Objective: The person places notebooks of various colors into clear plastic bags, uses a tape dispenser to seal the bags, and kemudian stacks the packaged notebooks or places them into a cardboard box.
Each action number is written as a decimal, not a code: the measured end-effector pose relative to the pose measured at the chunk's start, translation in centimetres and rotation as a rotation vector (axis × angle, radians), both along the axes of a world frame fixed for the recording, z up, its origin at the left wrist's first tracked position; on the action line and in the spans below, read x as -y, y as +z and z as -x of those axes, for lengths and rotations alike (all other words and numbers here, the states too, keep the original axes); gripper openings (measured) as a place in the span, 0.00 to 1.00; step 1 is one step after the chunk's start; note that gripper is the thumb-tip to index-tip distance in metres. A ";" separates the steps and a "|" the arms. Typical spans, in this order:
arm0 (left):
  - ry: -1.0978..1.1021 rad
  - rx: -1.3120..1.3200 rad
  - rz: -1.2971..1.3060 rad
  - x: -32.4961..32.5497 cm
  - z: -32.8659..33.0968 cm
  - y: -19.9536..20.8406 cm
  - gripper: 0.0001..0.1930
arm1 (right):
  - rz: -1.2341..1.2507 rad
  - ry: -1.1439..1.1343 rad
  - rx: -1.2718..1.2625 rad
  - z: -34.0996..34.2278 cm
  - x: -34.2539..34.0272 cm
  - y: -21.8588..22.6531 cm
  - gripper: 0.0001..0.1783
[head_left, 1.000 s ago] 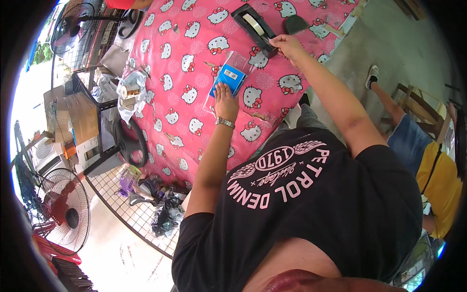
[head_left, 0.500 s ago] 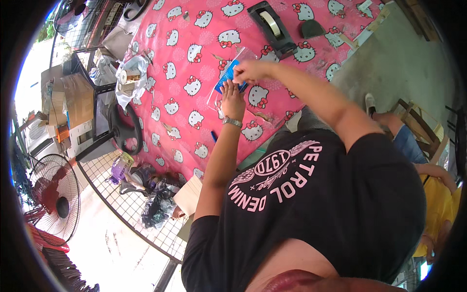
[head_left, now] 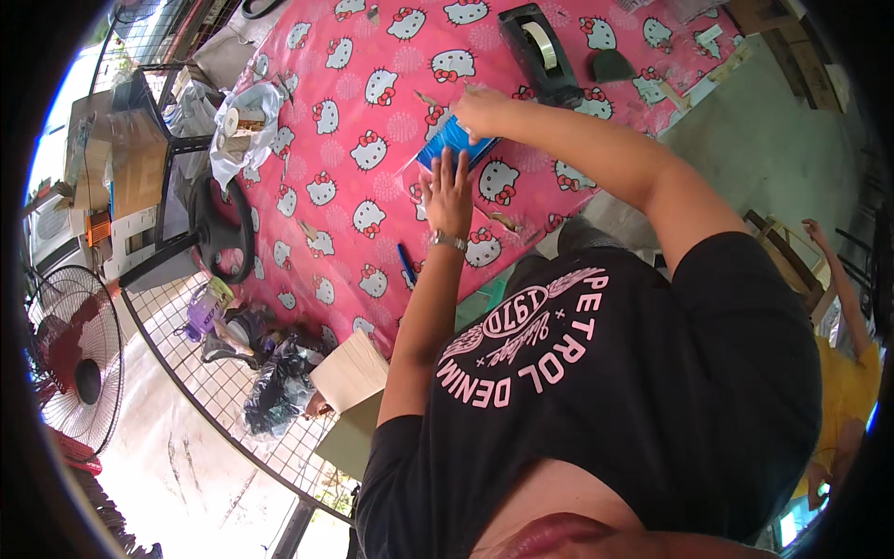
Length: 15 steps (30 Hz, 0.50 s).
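Observation:
A flat blue item (head_left: 449, 142) in clear plastic lies on the pink table cover; I cannot tell what kind it is. My left hand (head_left: 449, 200) rests at its near edge with the fingers stretched out and a little spread, their tips over the blue. At the far right end of the item, my right hand (head_left: 481, 114) is closed, fingers curled. Whatever it pinches there is hidden behind the knuckles. A blue pen (head_left: 406, 265) lies on the cover beside my left forearm.
Beyond my right hand stand a black tape dispenser (head_left: 540, 58) and a dark rounded object (head_left: 612, 66). A white plastic bag (head_left: 244, 135) holding a roll is at the table's left. A fan (head_left: 79, 368) stands lower left. Another person in yellow (head_left: 843, 401) is at the right.
My right hand has moved from beside my left fingers to the far end of the blue item. My left fingers have spread and drawn slightly nearer. The whole view has shifted a little.

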<state>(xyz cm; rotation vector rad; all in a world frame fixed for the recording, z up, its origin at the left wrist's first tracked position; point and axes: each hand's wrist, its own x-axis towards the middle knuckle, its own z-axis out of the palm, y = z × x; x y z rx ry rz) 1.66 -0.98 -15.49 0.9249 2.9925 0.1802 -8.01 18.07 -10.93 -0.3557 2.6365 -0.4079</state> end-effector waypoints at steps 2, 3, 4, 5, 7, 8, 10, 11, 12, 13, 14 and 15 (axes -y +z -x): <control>0.080 0.032 0.047 1.0 -1.6 0.3 0.35 | 0.047 0.001 -0.135 0.9 -0.8 0.0 0.24; 0.152 -0.012 0.007 1.6 -2.3 -0.1 0.36 | 0.124 0.036 -0.256 1.5 -0.8 0.4 0.24; 0.154 -0.004 -0.041 0.5 -2.4 0.3 0.36 | 0.188 0.060 -0.372 2.0 -1.4 -0.2 0.24; 0.153 0.004 -0.091 -0.9 -2.1 0.7 0.36 | 0.220 0.132 -0.295 2.1 -1.5 -0.7 0.20; 0.085 -0.068 -0.175 -2.9 -0.8 1.4 0.36 | 0.229 0.117 -0.107 1.1 -0.7 -3.2 0.21; 0.065 -0.049 -0.186 -2.9 -0.5 1.6 0.36 | 0.234 0.108 -0.008 0.7 -0.6 -3.8 0.22; 0.053 -0.004 -0.202 -1.9 0.0 1.8 0.36 | 0.210 0.152 0.130 -0.6 -0.5 -1.9 0.30; -0.059 0.010 -0.193 -0.9 -0.1 2.3 0.32 | 0.249 0.124 0.173 -2.1 -1.3 -1.1 0.32; -0.133 0.110 -0.306 -0.4 0.2 3.1 0.29 | 0.289 0.080 0.209 -3.7 -2.5 0.1 0.34; -0.203 0.214 -0.411 0.3 0.5 4.0 0.27 | 0.327 0.021 0.252 -4.8 -3.7 2.0 0.35; -0.269 0.321 -0.513 0.8 0.7 4.9 0.26 | 0.366 -0.036 0.297 -6.1 -4.8 3.7 0.36; -0.181 0.552 -0.708 0.8 1.0 5.8 0.24 | 0.499 -0.189 0.437 -7.5 -5.8 4.5 0.38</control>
